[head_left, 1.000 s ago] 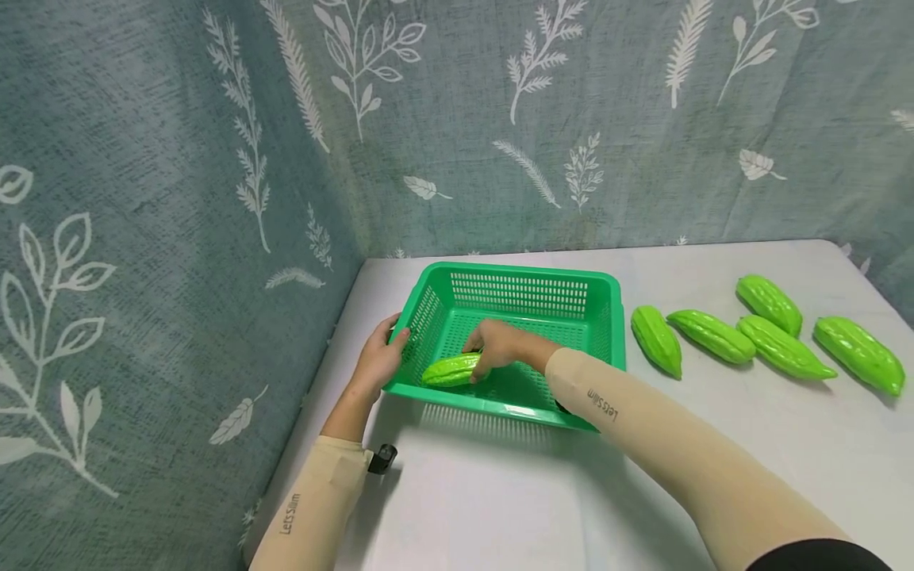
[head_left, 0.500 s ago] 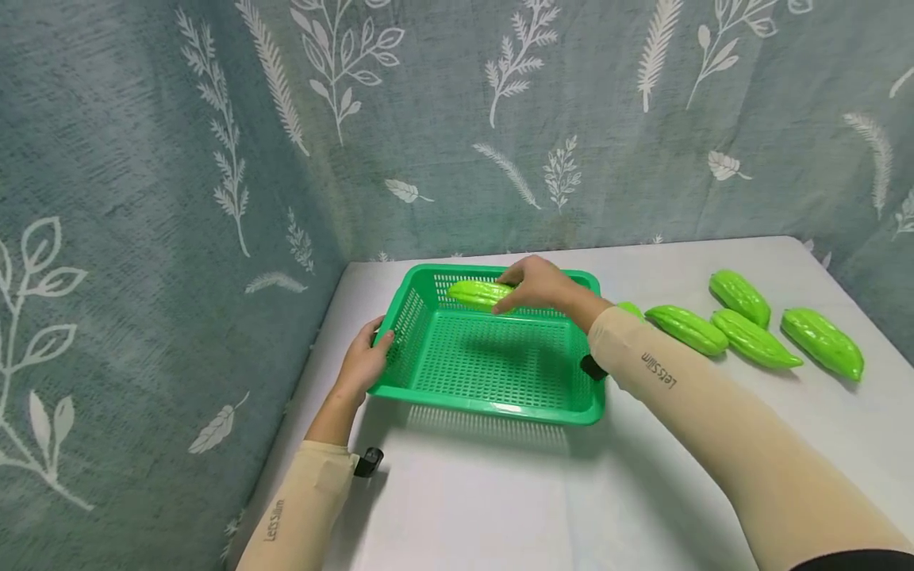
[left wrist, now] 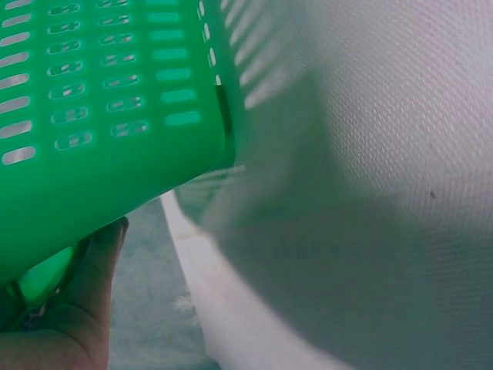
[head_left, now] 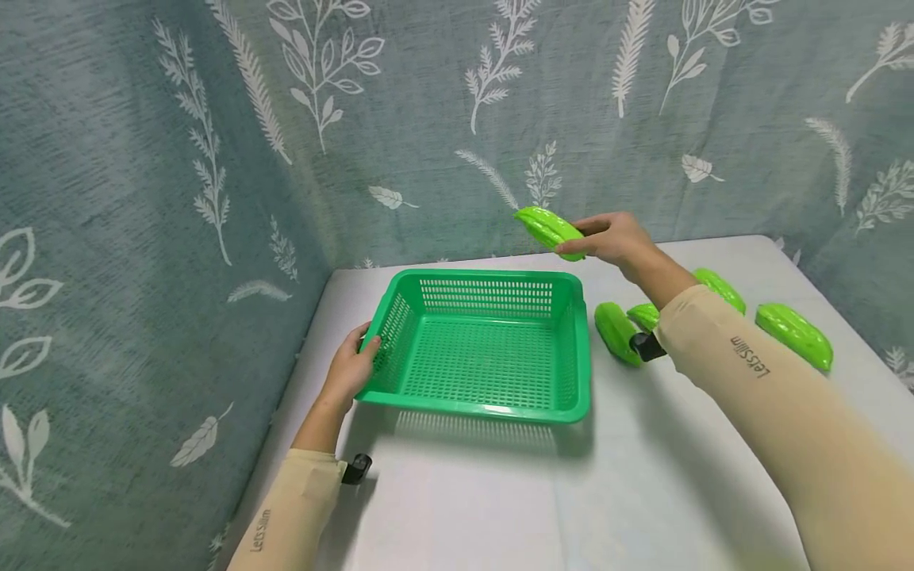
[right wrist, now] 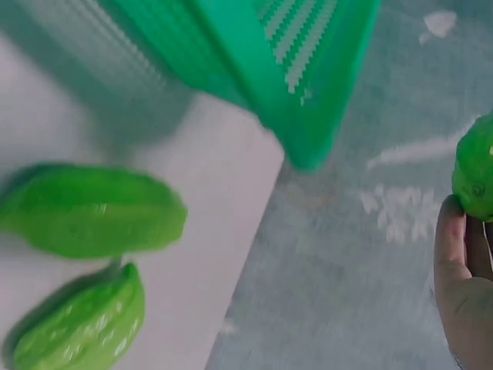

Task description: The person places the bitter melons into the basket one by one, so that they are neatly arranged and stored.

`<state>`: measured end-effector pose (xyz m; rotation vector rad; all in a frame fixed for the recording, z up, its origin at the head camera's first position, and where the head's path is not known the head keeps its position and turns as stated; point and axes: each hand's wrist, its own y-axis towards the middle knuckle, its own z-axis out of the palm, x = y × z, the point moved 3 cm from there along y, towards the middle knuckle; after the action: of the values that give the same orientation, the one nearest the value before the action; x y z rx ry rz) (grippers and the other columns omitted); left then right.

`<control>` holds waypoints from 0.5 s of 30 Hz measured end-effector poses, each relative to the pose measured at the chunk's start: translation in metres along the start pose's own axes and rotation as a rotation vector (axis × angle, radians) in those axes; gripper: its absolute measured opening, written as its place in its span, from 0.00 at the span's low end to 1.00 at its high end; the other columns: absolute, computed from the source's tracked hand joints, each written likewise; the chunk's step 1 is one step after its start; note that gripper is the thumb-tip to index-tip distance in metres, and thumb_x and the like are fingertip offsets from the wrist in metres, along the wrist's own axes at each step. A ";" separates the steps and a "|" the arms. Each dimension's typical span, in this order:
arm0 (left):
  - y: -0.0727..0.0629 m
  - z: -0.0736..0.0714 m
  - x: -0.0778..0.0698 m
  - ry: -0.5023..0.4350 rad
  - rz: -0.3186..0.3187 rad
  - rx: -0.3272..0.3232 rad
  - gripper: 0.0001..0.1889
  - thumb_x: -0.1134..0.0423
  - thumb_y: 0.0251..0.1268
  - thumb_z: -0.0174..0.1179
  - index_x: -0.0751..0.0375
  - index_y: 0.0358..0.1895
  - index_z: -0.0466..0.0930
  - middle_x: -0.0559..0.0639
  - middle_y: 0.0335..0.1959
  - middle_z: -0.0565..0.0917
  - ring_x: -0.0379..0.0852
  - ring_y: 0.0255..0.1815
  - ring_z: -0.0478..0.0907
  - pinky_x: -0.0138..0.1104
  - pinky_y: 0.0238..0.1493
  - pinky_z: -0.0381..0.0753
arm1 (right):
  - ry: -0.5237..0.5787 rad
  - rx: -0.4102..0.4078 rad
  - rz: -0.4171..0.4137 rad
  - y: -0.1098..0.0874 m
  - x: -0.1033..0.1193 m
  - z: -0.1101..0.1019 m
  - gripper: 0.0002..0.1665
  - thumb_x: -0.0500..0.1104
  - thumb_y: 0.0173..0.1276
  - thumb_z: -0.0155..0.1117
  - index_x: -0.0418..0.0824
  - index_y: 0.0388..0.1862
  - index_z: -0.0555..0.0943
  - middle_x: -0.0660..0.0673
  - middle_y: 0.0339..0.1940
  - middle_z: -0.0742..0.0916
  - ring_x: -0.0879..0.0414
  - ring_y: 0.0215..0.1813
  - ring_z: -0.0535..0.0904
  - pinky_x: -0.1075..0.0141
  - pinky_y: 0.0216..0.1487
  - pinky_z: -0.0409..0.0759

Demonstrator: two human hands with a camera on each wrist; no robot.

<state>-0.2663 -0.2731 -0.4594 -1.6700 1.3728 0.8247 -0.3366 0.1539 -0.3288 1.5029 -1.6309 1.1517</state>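
A bright green ridged bitter gourd [head_left: 548, 228] is up in the air beyond the basket's far right corner. My right hand [head_left: 616, 239] pinches it at one end between thumb and fingers. In the right wrist view part of that gourd shows above the fingertips at the right edge. The green plastic basket [head_left: 471, 410] has slotted walls, and no gourd lies in it. My left hand [head_left: 350, 366] grips the left rim, thumb on the inner side. In the left wrist view the left hand [left wrist: 77, 308] is partly hidden by the basket wall [left wrist: 108, 166].
Several more gourds lie on the white table right of the basket, among them one gourd [head_left: 616, 331] close beside it and another gourd [head_left: 794, 335] farther right. My right forearm covers part of the group. A patterned grey-green curtain [head_left: 428, 143] hangs behind and at the left.
My right hand has lifted the gourd out of the basket and carried it up and to the right. The left hand keeps its grip on the rim. The head view has shifted slightly right.
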 end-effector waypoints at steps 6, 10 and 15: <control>-0.001 -0.002 -0.001 0.010 0.001 -0.010 0.32 0.49 0.83 0.45 0.53 0.82 0.50 0.64 0.76 0.62 0.64 0.70 0.65 0.59 0.64 0.67 | 0.085 -0.052 0.033 -0.007 -0.010 -0.033 0.49 0.48 0.63 0.77 0.36 0.78 0.64 0.34 0.74 0.69 0.40 0.72 0.66 0.51 0.71 0.66; -0.002 -0.001 -0.002 0.013 -0.004 -0.010 0.31 0.50 0.83 0.45 0.53 0.82 0.50 0.64 0.76 0.62 0.64 0.71 0.64 0.59 0.65 0.65 | 0.094 -0.071 0.068 -0.013 -0.019 -0.050 0.52 0.50 0.62 0.78 0.38 0.79 0.63 0.36 0.77 0.66 0.41 0.75 0.63 0.53 0.71 0.65; -0.002 0.001 -0.002 0.015 -0.002 -0.009 0.32 0.48 0.83 0.45 0.53 0.82 0.50 0.63 0.75 0.62 0.64 0.70 0.64 0.59 0.64 0.66 | 0.095 -0.062 0.087 -0.022 -0.029 -0.065 0.55 0.52 0.60 0.79 0.39 0.80 0.61 0.37 0.79 0.62 0.42 0.78 0.59 0.53 0.72 0.63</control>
<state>-0.2650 -0.2715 -0.4573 -1.6879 1.3792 0.8197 -0.3176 0.2256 -0.3236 1.3303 -1.6663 1.1897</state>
